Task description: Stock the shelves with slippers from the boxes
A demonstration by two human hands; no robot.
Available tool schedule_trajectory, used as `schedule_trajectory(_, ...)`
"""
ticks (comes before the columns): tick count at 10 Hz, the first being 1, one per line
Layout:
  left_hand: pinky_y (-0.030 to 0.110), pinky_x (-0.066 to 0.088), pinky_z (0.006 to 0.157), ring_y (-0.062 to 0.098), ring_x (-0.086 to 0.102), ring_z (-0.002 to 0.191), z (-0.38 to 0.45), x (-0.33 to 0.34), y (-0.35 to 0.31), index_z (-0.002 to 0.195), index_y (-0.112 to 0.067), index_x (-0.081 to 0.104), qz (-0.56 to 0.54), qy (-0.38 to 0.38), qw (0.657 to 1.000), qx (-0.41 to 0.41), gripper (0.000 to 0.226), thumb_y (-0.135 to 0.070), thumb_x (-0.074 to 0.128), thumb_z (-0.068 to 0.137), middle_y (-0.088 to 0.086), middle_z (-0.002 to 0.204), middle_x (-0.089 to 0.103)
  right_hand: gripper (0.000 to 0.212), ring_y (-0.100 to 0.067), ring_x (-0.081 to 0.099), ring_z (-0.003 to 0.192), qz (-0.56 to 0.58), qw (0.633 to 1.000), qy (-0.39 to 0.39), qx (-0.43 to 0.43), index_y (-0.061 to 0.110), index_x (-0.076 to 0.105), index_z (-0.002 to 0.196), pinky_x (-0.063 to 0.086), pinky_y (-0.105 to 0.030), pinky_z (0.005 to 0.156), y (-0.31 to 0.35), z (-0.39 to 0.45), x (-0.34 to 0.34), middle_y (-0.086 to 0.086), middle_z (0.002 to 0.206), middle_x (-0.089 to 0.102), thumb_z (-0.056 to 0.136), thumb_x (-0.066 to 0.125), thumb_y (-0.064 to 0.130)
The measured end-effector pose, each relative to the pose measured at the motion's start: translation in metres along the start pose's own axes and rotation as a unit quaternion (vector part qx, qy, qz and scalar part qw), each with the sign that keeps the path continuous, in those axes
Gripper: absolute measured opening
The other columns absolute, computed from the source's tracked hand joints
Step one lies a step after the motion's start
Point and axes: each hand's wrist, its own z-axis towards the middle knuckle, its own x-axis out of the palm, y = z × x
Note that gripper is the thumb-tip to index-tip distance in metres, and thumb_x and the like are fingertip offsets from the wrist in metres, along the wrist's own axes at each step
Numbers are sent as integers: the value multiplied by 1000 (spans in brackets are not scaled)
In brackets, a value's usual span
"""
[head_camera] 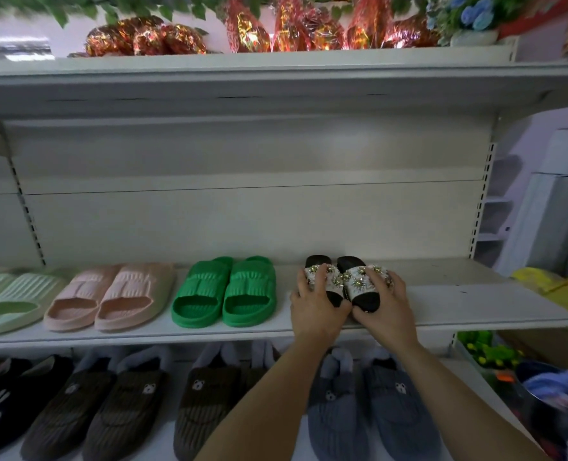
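A pair of black slippers with white jewelled straps (345,277) sits on the white middle shelf (475,304), right of the green pair. My left hand (315,307) grips the left slipper, fingers curled over its strap. The right slipper is held the same way by my right hand (387,307). Both heels point toward me and the slippers touch side by side.
On the same shelf stand green slippers (224,292), pink slippers (109,297) and pale green slippers (6,302). Brown (109,410) and grey plush slippers (369,417) line the lower shelf. Foil-wrapped goods (146,39) fill the top shelf. A bin of items (548,394) stands at right.
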Motion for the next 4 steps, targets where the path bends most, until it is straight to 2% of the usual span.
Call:
schedule_trajectory(2, 48, 33, 114, 40, 23, 144, -2, -1, -1, 156, -42, 7, 9, 12, 1000, 1, 84, -48, 57, 88, 4, 166, -4, 83, -33, 35, 136, -18, 1000, 9, 1, 36, 33, 147, 39, -40, 108, 1, -2, 1, -3, 157, 13, 75, 74, 35)
schedule_trajectory(3, 49, 33, 114, 40, 22, 145, -6, -6, -3, 156, -42, 2, 32, 27, 999, 8, 84, -54, 54, 91, 4, 166, -7, 83, -34, 33, 136, -19, 1000, 18, -1, 36, 31, 149, 36, -40, 109, 6, -4, -3, -4, 159, 11, 78, 73, 34)
schedule_trajectory(4, 48, 24, 118, 39, 17, 149, -8, -19, 3, 157, -38, 0, 63, 28, 997, 32, 87, -65, 49, 91, 6, 167, -6, 83, -35, 27, 141, -52, 999, 11, 5, 39, 23, 151, 30, -43, 112, 7, -5, -6, -5, 161, 8, 82, 69, 43)
